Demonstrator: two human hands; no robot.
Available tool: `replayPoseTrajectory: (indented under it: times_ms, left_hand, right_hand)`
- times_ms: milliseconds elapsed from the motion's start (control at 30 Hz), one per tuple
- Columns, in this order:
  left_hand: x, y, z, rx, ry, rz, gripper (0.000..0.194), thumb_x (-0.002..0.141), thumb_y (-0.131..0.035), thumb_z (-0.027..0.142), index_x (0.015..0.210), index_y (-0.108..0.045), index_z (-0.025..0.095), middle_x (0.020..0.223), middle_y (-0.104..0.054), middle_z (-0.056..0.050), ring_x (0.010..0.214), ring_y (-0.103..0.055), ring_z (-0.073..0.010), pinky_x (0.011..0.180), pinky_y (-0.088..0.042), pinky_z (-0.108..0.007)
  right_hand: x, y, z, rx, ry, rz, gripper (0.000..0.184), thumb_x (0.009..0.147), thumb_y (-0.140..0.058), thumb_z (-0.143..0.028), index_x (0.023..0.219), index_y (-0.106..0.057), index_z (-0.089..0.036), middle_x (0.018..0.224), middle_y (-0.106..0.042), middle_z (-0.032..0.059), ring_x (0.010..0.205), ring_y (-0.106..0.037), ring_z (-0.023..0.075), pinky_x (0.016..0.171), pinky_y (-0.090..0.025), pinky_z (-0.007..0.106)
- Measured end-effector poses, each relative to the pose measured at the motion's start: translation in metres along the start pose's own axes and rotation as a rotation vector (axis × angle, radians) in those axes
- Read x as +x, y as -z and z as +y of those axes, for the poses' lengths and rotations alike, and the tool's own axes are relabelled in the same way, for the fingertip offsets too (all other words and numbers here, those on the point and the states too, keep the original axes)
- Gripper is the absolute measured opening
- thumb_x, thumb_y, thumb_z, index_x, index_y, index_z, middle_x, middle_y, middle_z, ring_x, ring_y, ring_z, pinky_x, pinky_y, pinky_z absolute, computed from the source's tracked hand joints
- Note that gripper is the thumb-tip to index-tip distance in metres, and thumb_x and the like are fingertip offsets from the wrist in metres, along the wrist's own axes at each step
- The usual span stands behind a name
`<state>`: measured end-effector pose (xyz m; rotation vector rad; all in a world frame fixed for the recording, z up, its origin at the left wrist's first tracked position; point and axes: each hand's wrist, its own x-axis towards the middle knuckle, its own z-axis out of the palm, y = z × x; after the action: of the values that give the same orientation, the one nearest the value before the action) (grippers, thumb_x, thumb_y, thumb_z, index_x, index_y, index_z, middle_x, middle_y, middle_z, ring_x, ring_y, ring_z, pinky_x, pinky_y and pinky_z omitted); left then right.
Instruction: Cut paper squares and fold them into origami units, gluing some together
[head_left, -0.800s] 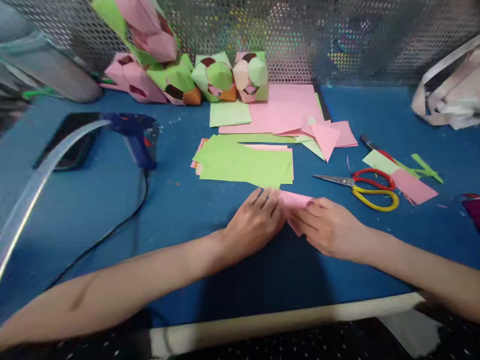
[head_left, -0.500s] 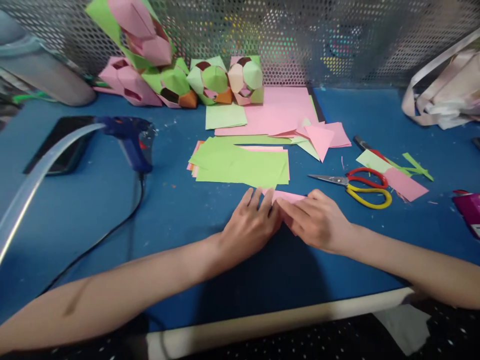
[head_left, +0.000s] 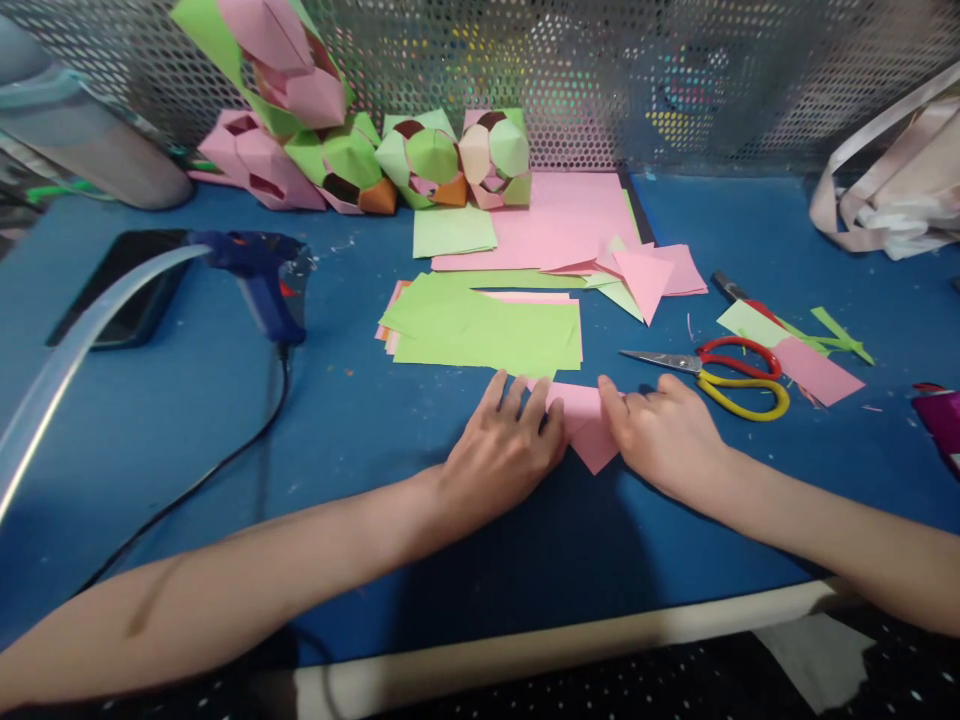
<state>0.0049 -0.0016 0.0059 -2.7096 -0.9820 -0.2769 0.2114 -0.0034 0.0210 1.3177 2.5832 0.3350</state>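
matt pink paper (head_left: 595, 440), perforated metal mesh (head_left: 577, 90)

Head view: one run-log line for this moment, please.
left hand: on folded pink paper | right hand: at its right edge | scissors: lying right of paper | glue gun: on table, left

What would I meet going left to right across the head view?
Pale grey bottle → blue plastic glue gun → left hand → folded pink paper → right hand → small pink paper rectangle → purple object at the right edge.

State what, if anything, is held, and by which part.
Folded pink paper: its left end by the left hand, its right end by the right hand.
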Motion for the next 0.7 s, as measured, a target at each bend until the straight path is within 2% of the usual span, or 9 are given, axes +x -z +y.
replayPoseTrajectory:
  times_ms: [167,267,367,433,467,500,567,700]
  left_hand:
    - [0.0,0.0,-0.001,-0.017,-0.008,-0.006,0.033,0.092,-0.046,0.024,0.114,-0.061,0.004,0.119,-0.061,-0.025,0.107,-0.06,-0.0353,0.094,-0.044,-0.058]
    - [0.001,0.0,-0.003,-0.022,-0.023,0.018,0.032,0.091,-0.047,0.023,0.113,-0.062,0.004,0.12,-0.061,-0.024,0.104,-0.061,-0.0346,0.091,-0.047,-0.056]
    - [0.002,0.002,-0.003,-0.003,-0.057,0.023,0.031,0.091,-0.047,0.023,0.113,-0.063,0.006,0.126,-0.059,-0.02,0.102,-0.061,-0.0343,0.088,-0.05,-0.051]
    - [0.002,0.004,-0.003,0.013,-0.076,0.006,0.031,0.09,-0.049,0.021,0.114,-0.063,0.008,0.123,-0.061,-0.017,0.102,-0.061,-0.0346,0.087,-0.05,-0.049]
    - [0.002,0.004,-0.003,0.021,-0.084,-0.003,0.031,0.09,-0.049,0.02,0.115,-0.063,0.008,0.12,-0.063,-0.016,0.102,-0.061,-0.0348,0.088,-0.049,-0.05]
    - [0.003,0.004,-0.002,0.03,-0.089,-0.011,0.031,0.089,-0.049,0.018,0.116,-0.062,0.008,0.117,-0.064,-0.016,0.102,-0.061,-0.035,0.089,-0.049,-0.05]
    - [0.003,0.004,-0.001,0.046,-0.085,-0.017,0.033,0.089,-0.049,0.018,0.119,-0.061,0.006,0.119,-0.064,-0.018,0.103,-0.061,-0.0353,0.091,-0.047,-0.052]
    - [0.002,0.001,0.0,0.047,-0.029,0.015,0.036,0.092,-0.046,0.024,0.116,-0.06,0.002,0.121,-0.061,-0.025,0.106,-0.061,-0.0354,0.092,-0.046,-0.054]
  right_hand:
    - [-0.023,0.001,0.012,-0.069,-0.038,-0.028,0.048,0.083,-0.04,-0.002,0.129,-0.053,0.003,0.063,-0.066,0.0101,0.054,-0.06,0.0214,0.063,-0.028,0.038]
    - [-0.023,0.01,0.013,-0.016,-0.08,0.055,0.042,0.089,-0.042,-0.01,0.127,-0.056,-0.002,0.071,-0.068,0.0109,0.063,-0.062,0.0233,0.065,-0.033,0.038]
    - [-0.014,0.013,0.004,0.086,-0.074,0.28,0.042,0.095,-0.04,-0.025,0.131,-0.053,-0.008,0.107,-0.069,0.0153,0.096,-0.062,0.0286,0.08,-0.039,0.041]
    - [-0.007,0.006,-0.006,0.185,0.092,0.357,0.052,0.097,-0.038,-0.038,0.136,-0.046,-0.005,0.136,-0.053,0.0173,0.123,-0.048,0.0303,0.098,-0.036,0.043]
    - [-0.003,0.0,-0.01,0.22,0.194,0.354,0.062,0.097,-0.037,-0.046,0.139,-0.041,-0.002,0.143,-0.045,0.0183,0.132,-0.04,0.0309,0.105,-0.031,0.045]
    - [-0.001,-0.006,-0.014,0.242,0.226,0.332,0.073,0.094,-0.036,-0.055,0.14,-0.037,0.002,0.146,-0.041,0.0198,0.136,-0.035,0.0314,0.109,-0.028,0.045]
    - [-0.001,-0.018,-0.017,0.258,0.221,0.281,0.087,0.09,-0.037,-0.065,0.141,-0.033,0.004,0.148,-0.036,0.0215,0.139,-0.03,0.0322,0.112,-0.026,0.045]
    - [-0.011,-0.023,-0.014,0.212,0.149,0.206,0.095,0.083,-0.04,-0.073,0.138,-0.039,0.005,0.146,-0.037,0.0247,0.139,-0.03,0.036,0.112,-0.028,0.047]
